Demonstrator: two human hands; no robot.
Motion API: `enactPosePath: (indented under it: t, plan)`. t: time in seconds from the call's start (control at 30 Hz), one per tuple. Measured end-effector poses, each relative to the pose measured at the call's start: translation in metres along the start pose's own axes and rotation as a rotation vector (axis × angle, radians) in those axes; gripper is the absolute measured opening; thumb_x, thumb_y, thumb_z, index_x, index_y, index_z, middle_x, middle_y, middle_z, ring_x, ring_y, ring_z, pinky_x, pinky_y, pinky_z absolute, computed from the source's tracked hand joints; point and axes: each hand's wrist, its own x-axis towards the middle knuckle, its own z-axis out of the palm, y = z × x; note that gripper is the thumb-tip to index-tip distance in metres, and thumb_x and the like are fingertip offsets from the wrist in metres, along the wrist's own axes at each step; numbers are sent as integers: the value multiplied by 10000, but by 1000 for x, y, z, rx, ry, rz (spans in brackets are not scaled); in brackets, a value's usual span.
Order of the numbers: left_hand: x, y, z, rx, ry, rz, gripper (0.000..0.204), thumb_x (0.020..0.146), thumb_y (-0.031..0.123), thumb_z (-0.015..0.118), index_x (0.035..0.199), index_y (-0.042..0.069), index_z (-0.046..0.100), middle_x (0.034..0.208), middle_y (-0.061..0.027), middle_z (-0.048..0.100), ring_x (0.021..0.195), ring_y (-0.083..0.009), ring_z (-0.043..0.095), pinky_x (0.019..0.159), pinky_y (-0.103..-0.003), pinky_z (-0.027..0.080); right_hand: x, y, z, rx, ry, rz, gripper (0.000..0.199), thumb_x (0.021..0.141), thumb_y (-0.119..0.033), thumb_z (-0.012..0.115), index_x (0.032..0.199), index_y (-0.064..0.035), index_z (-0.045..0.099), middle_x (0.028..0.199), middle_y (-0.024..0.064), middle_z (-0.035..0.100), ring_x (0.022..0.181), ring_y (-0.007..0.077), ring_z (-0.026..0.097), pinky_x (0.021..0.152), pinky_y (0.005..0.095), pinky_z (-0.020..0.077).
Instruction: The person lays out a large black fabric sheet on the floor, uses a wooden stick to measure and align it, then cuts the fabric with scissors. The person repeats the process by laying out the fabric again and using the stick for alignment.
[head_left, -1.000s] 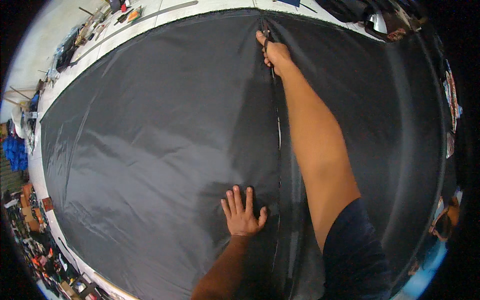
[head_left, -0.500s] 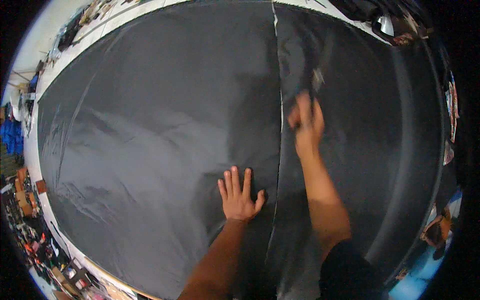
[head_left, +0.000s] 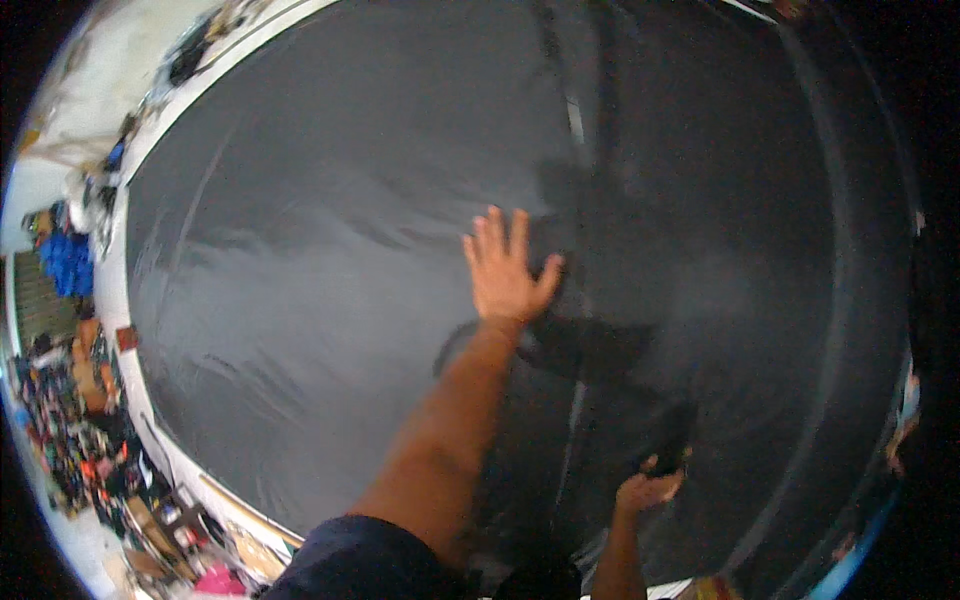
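A large dark grey sheet of smooth, slightly shiny material [head_left: 330, 150] lies spread and lightly creased over the table. My left hand [head_left: 508, 275] rests flat on it, fingers spread, just left of a thin pale line [head_left: 575, 400] that runs lengthwise along the sheet. Close to my body, to the right of that line, is my right hand [head_left: 650, 487], its fingers curled around a dark object [head_left: 677, 432]. Against the dark sheet, that object's shape is too blurred to name.
The table's white edge [head_left: 113, 270] shows along the left, with a small brown block [head_left: 127, 338] on it. Beyond it are a blue bundle [head_left: 68, 265] and a heap of mixed items [head_left: 85, 430]. A pink item [head_left: 220, 580] lies at the lower left.
My left hand has slid forward along the sheet, still flat. My right hand has come back from far ahead to near my body, with the object in it. The view has shifted.
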Motion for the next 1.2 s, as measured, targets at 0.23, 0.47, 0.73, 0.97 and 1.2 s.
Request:
enactPosePath:
  t: [0.23,0.47,0.73,0.97,1.2]
  plan:
    - [1,-42,-37,-270,14,57,721,895,473,609,1447,54,413,1555,-233,280,1454,-417,208,1172,-498,180,-3,23,12,62,117,-222,633,850,-326,714,1285,62,466,1309,246,537,1213,436,493,1028,513,365]
    - [-247,12,-154,-217,-234,505,547,863,277,645,1342,47,516,1369,-213,519,1270,-381,487,1071,-446,384,3,62,-5,129,-2,-40,684,904,-405,653,1354,29,374,1378,211,463,1302,388,400,1098,486,261]
    - [-781,-258,-330,-249,-279,-308,479,972,356,549,1281,-10,537,1153,-236,610,1112,-353,557,971,-455,458,-94,203,-182,348,-152,-92,506,894,-377,686,1206,-9,532,1067,228,638,944,429,615,816,462,483]
    - [-979,-335,-311,-380,50,-909,374,915,217,613,1187,-39,600,1018,-168,654,945,-251,599,842,-374,481,-347,350,-197,426,-274,309,509,859,-226,658,1256,33,474,1163,271,581,1104,438,554,941,498,434]
    - [-868,-254,-265,-715,171,-466,316,942,204,625,1126,-53,612,977,-95,659,854,-192,614,816,-338,493,-381,539,-92,44,-304,268,543,774,-478,745,929,32,641,955,270,663,973,425,648,800,496,529]
